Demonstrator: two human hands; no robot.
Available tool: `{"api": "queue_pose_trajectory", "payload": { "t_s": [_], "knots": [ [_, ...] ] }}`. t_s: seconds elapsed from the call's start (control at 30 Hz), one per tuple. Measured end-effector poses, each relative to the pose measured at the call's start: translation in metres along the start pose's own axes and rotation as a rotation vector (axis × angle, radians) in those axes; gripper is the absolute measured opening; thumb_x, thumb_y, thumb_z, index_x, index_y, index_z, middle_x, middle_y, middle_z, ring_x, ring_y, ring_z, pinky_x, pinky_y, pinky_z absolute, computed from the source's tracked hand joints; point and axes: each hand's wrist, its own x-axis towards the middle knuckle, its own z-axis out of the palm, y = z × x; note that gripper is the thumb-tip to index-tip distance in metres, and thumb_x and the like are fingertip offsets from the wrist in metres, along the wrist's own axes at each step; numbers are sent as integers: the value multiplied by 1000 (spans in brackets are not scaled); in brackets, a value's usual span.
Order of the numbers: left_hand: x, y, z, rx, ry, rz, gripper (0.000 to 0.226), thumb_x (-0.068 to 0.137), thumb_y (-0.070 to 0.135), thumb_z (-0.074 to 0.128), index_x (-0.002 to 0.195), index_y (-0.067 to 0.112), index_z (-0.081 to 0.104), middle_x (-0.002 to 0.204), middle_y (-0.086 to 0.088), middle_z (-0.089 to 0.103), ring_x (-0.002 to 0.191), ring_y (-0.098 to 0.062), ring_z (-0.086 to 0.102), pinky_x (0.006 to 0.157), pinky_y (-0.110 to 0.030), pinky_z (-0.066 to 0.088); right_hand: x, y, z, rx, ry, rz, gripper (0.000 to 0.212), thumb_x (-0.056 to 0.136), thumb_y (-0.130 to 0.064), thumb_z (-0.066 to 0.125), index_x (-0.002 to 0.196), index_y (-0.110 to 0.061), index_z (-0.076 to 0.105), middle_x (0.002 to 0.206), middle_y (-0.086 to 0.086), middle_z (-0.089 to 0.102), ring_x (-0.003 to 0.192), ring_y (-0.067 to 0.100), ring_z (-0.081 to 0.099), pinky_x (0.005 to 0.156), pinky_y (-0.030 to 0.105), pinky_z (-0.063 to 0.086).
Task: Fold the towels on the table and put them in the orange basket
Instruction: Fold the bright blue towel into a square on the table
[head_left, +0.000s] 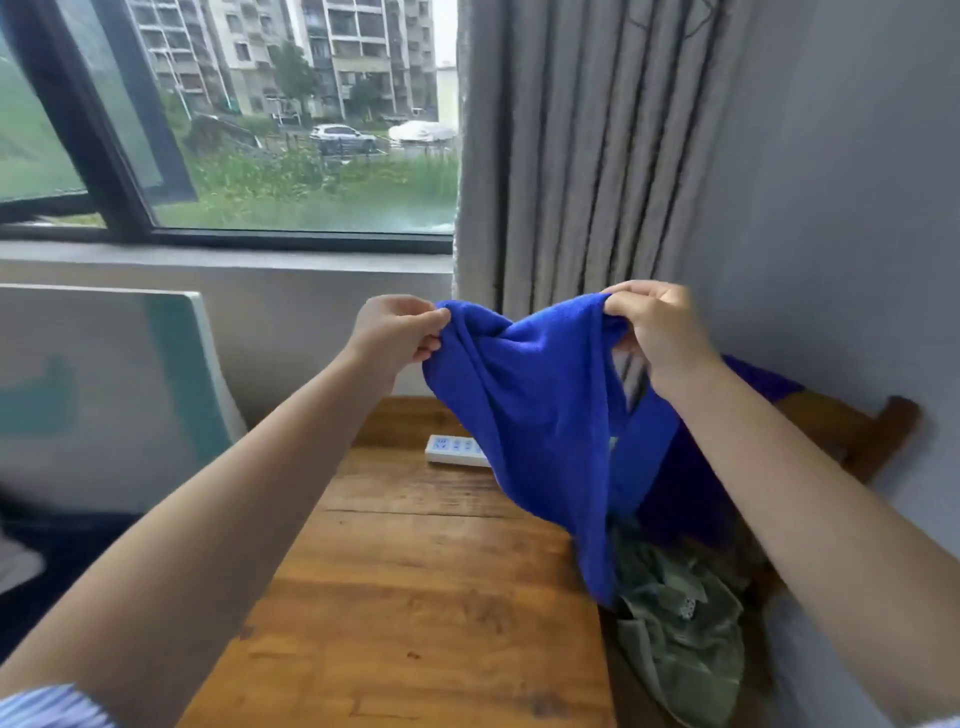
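A bright blue towel (540, 410) hangs in the air above the wooden table (415, 597). My left hand (395, 332) pinches its upper left corner and my right hand (660, 327) pinches its upper right corner. The cloth sags between them and its lower tip drops to the table's right side. A second, darker blue towel (691, 483) lies behind it against the wall. A crumpled green towel (680, 629) lies at the table's right edge, partly under my right forearm. No orange basket shows in this view.
A white power strip (452, 451) lies at the far end of the table, partly behind the hanging towel. A grey curtain (587, 145) and a grey wall stand close on the right. A window is straight ahead, and a white-framed panel (182, 364) leans at the left.
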Motion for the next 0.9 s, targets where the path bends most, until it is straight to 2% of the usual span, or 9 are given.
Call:
{"api": "queue_pose_trajectory", "payload": {
  "t_s": [0.1,0.17,0.27,0.37,0.5,0.63,0.7,0.8,0.9],
  "knots": [
    [-13,-8,-43,5,68,-14,22,88,7,56,67,14,55,61,-4,49,33,2,46,48,-12,41,-12,-10,49,2,-72,10,28,75,-1,49,51,-15,53,30,-12,45,32,0,41,39,12,33],
    [-20,-16,-72,17,119,-25,23,88,8,56,66,14,54,61,-3,48,33,2,46,47,-11,41,-18,-12,80,7,-122,20,13,62,-10,50,50,-13,48,30,-11,41,34,2,38,38,12,28],
    [-23,-32,-108,39,205,-54,25,89,8,56,64,14,53,59,-3,48,31,3,45,41,-8,39,-21,-5,118,18,-183,41,2,52,-15,44,52,-13,43,48,2,36,51,12,32,47,22,22],
    [-20,-57,-134,78,257,-111,26,88,7,57,64,14,52,58,-3,48,29,3,45,37,-7,37,-14,18,150,10,-285,90,3,54,-14,43,55,-12,41,55,5,30,53,13,28,47,23,20],
    [-2,-102,-159,189,283,-207,28,85,4,59,59,12,53,43,3,49,28,2,43,37,-7,36,7,65,192,-99,-435,173,10,73,1,43,71,-7,50,66,8,29,62,19,26,53,27,19],
    [31,-143,-172,262,229,-340,29,84,2,59,57,10,53,33,8,46,31,0,41,38,-8,37,30,110,221,-181,-561,282,15,75,5,41,75,-6,52,68,9,31,62,19,27,52,26,22],
    [52,-164,-176,311,197,-405,28,84,4,59,58,11,53,40,2,48,39,-5,42,41,-11,37,44,131,233,-247,-640,329,16,75,5,43,67,-5,53,66,8,37,62,19,32,54,26,28],
    [80,-197,-178,398,203,-466,29,83,6,59,57,14,53,33,9,48,40,-5,42,47,-14,39,63,163,250,-351,-721,383,23,75,3,48,57,-9,56,64,8,45,66,21,40,57,27,34],
    [94,-234,-180,522,253,-469,21,84,11,55,63,15,56,54,4,55,60,-16,52,56,-23,40,76,199,267,-398,-654,364,20,80,-1,49,81,-10,67,79,6,59,78,18,50,69,29,43]
  ]
}}
